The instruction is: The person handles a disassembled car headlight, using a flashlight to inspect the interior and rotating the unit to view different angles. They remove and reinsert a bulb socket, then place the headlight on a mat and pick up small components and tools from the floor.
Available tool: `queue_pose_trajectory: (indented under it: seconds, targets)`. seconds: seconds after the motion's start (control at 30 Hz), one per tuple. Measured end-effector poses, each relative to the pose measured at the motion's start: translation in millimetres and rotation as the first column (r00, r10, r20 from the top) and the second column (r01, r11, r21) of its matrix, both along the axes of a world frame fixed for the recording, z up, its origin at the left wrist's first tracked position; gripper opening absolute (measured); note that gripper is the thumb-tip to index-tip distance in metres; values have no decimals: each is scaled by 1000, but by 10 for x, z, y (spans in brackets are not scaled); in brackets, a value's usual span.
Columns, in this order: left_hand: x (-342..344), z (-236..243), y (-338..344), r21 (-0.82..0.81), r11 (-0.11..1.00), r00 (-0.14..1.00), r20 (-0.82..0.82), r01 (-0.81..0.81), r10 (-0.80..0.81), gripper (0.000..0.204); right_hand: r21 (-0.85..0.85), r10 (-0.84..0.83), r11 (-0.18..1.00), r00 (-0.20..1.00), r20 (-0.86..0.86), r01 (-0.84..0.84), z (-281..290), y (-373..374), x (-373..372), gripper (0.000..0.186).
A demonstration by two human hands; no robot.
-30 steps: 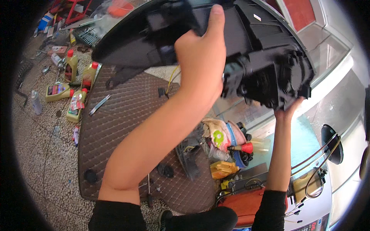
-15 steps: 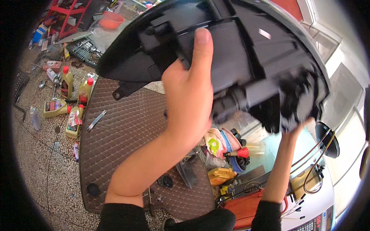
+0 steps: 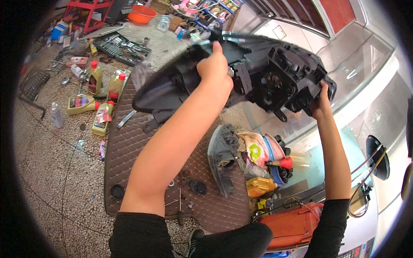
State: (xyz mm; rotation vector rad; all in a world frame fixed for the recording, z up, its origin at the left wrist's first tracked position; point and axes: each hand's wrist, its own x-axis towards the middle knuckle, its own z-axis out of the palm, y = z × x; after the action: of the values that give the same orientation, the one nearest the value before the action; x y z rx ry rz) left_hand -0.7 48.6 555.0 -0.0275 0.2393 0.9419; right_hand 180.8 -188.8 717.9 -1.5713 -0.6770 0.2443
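Observation:
A black car headlight assembly is held up over the floor mat, its back with sockets and brackets facing me. My left hand grips its top edge left of the middle, thumb pointing up. At its right end my right hand is closed round the edge; some fingers are hidden behind the housing. Below, a second headlight, dusty and with a clear lens edge, rests on the brown quilted mat. A round black cap and a screwdriver lie closer to my legs.
Several oil bottles stand and lie left of the mat. Behind them is an open socket set, with an orange bowl farther back. On the right are a yellow jug, a red case and a glass-fronted cabinet.
The headlight has moved away from me and tilted, bringing the sockets on its back into clearer view. Both hands have kept their hold, and the second headlight now shows more fully.

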Motion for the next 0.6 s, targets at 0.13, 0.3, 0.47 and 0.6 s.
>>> queue_pose_trajectory:
  seconds: [0.13,0.3,0.47,0.6]
  targets:
    - [203,-357,-91,-83,996,984,-168,40,-53,60,-112,-175,981,976,-129,160,-431,-9,464,65]
    - [210,-837,-169,-65,989,892,-426,135,-150,49,-336,-346,901,921,-179,273,-1397,-275,978,63]
    - [329,-1318,-224,-73,985,791,-588,158,-170,45,-344,-413,892,835,-363,292,-2364,-424,1019,64]
    - [348,-1522,-329,70,984,766,-637,164,-82,39,-102,-148,989,816,-559,110,-2599,-385,893,68]
